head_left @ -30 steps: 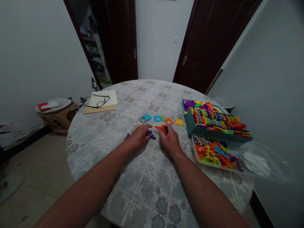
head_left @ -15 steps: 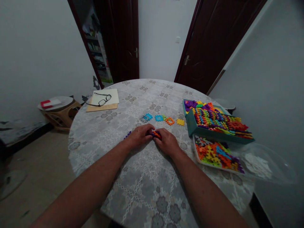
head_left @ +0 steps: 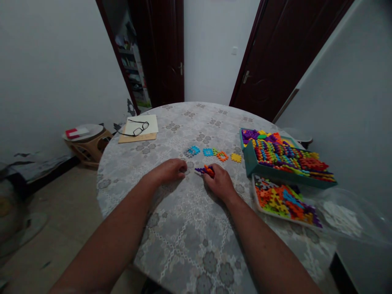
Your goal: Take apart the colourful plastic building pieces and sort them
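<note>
My right hand [head_left: 219, 183] rests on the round table [head_left: 190, 228] with its fingers pinched on a joined orange and purple plastic piece [head_left: 206, 170]. My left hand [head_left: 169, 170] lies just left of it, fingers curled down on the cloth; what is under them is hidden. Beyond both hands sits a row of loose flat pieces: blue [head_left: 192, 150], blue [head_left: 208, 152], orange [head_left: 222, 156] and yellow [head_left: 236, 157].
A teal box [head_left: 254, 162] packed with coloured pieces stands at the right, with a clear tray [head_left: 283, 199] of more pieces before it and a clear lid [head_left: 346, 212] beside. Glasses [head_left: 136, 130] lie on papers at the far left. A stool [head_left: 87, 143] stands off the table.
My hands were pressed together on the pieces and have drawn apart. The right hand keeps the joined orange and purple piece; the left has slid a little left.
</note>
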`<action>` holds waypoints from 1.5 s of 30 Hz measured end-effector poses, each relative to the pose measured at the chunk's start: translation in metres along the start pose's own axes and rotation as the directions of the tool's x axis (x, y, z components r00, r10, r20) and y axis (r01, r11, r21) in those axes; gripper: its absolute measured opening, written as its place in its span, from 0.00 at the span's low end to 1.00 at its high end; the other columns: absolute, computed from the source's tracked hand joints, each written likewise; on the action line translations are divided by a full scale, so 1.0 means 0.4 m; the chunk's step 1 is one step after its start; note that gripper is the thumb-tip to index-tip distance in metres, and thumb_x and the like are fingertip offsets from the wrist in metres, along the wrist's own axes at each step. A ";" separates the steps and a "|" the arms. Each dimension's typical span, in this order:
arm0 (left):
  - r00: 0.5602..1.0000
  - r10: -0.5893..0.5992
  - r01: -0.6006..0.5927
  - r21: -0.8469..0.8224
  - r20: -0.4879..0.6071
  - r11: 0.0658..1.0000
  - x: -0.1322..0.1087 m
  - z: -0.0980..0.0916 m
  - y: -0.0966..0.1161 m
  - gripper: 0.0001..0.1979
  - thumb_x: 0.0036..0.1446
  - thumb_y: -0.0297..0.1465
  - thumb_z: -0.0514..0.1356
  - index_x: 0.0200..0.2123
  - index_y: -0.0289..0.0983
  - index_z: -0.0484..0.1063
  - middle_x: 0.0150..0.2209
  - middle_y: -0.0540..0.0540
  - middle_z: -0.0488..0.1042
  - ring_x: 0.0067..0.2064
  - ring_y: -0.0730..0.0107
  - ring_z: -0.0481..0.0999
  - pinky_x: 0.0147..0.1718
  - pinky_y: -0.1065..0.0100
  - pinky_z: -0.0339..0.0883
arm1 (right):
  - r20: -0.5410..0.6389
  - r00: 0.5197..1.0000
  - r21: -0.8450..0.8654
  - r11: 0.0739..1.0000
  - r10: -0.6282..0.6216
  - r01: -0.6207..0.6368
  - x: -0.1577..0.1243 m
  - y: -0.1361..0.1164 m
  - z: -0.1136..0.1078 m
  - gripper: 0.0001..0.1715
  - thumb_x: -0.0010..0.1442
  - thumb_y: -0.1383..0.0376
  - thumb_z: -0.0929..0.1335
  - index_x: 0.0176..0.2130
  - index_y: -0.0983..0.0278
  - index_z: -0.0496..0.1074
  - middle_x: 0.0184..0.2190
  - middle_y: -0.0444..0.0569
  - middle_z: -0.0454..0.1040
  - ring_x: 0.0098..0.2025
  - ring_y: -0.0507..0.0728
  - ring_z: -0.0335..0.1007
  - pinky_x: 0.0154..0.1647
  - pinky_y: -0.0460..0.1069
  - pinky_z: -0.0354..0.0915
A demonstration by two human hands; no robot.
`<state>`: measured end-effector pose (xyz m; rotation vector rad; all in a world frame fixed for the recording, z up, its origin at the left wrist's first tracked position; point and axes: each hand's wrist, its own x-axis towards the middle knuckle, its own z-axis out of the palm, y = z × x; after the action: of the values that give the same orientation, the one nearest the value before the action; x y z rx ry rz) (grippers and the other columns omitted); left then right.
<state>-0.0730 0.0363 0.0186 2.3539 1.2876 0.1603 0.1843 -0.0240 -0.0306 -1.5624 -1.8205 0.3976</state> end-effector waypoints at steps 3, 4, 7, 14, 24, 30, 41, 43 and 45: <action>0.999 0.003 -0.008 -0.084 -0.055 0.996 -0.004 -0.015 -0.004 0.15 0.61 0.34 0.62 0.50 0.41 0.80 0.45 0.43 0.83 0.45 0.59 0.80 0.45 0.63 0.70 | 0.005 1.000 0.009 1.000 0.001 -0.001 -0.002 -0.002 -0.002 0.09 0.65 0.61 0.70 0.44 0.61 0.76 0.41 0.50 0.80 0.42 0.60 0.76 0.45 0.51 0.66; 0.996 -0.004 -0.005 -0.108 -0.087 0.994 -0.009 -0.027 -0.008 0.16 0.63 0.36 0.61 0.51 0.40 0.79 0.45 0.43 0.83 0.46 0.59 0.80 0.46 0.63 0.70 | 0.003 1.000 0.012 1.000 -0.001 0.001 -0.002 -0.001 -0.001 0.09 0.65 0.61 0.70 0.44 0.61 0.76 0.41 0.50 0.80 0.42 0.60 0.76 0.44 0.51 0.66; 0.991 -0.063 0.047 -0.141 -0.116 0.989 -0.041 -0.073 -0.028 0.20 0.64 0.38 0.62 0.56 0.41 0.77 0.50 0.42 0.82 0.48 0.60 0.80 0.47 0.64 0.71 | 0.004 1.000 0.025 1.000 -0.001 0.001 -0.002 0.005 0.001 0.10 0.64 0.61 0.70 0.45 0.61 0.76 0.41 0.50 0.81 0.43 0.60 0.77 0.45 0.51 0.66; 0.977 -0.200 0.199 0.024 0.072 0.980 -0.129 -0.080 -0.061 0.20 0.55 0.39 0.70 0.51 0.42 0.77 0.50 0.44 0.81 0.48 0.58 0.79 0.44 0.65 0.68 | 0.012 1.000 0.030 0.999 0.009 -0.009 0.000 0.009 0.006 0.11 0.64 0.60 0.71 0.47 0.61 0.77 0.42 0.50 0.82 0.44 0.60 0.78 0.46 0.51 0.67; 0.999 -0.049 0.048 -0.056 -0.019 0.997 -0.081 -0.017 -0.065 0.12 0.56 0.39 0.63 0.42 0.42 0.74 0.38 0.46 0.78 0.39 0.57 0.74 0.38 0.64 0.63 | 0.044 0.994 0.166 0.982 -0.100 0.091 0.001 -0.022 -0.017 0.09 0.62 0.65 0.72 0.45 0.60 0.76 0.40 0.45 0.79 0.43 0.57 0.75 0.47 0.49 0.68; 0.995 -0.060 0.052 -0.098 -0.075 0.994 -0.017 0.022 -0.044 0.21 0.53 0.45 0.65 0.48 0.42 0.76 0.36 0.46 0.79 0.39 0.54 0.76 0.37 0.62 0.65 | 0.101 0.974 0.201 0.963 -0.203 0.179 0.011 -0.032 -0.006 0.11 0.61 0.65 0.74 0.44 0.60 0.75 0.43 0.45 0.78 0.46 0.57 0.75 0.51 0.48 0.68; 0.997 0.069 -0.071 -0.560 -0.024 0.825 0.045 -0.002 0.073 0.17 0.49 0.42 0.71 0.41 0.41 0.83 0.40 0.45 0.86 0.44 0.52 0.83 0.46 0.59 0.76 | 0.091 0.984 0.267 0.956 -0.152 0.123 0.006 -0.032 -0.015 0.14 0.63 0.64 0.73 0.49 0.59 0.75 0.44 0.43 0.79 0.45 0.56 0.75 0.50 0.48 0.68; 0.997 0.076 -0.080 -0.599 -0.032 0.797 0.053 -0.008 0.079 0.20 0.49 0.42 0.72 0.45 0.41 0.84 0.44 0.44 0.87 0.48 0.50 0.84 0.51 0.56 0.77 | 0.057 0.989 0.270 0.956 -0.135 0.115 0.008 -0.035 -0.018 0.16 0.62 0.65 0.73 0.50 0.59 0.74 0.45 0.43 0.79 0.46 0.56 0.75 0.51 0.48 0.68; 0.997 0.060 -0.081 -0.638 -0.055 0.766 0.062 -0.008 0.079 0.23 0.48 0.41 0.73 0.49 0.41 0.83 0.48 0.43 0.87 0.50 0.49 0.84 0.53 0.55 0.77 | 0.025 0.993 0.271 0.957 -0.114 0.103 0.011 -0.041 -0.030 0.17 0.63 0.65 0.73 0.52 0.58 0.73 0.46 0.43 0.79 0.47 0.56 0.76 0.51 0.48 0.68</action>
<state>-0.0358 0.0430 0.0325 1.7998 0.9469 0.5712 0.1801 -0.0258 -0.0105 -1.2712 -1.7887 0.6016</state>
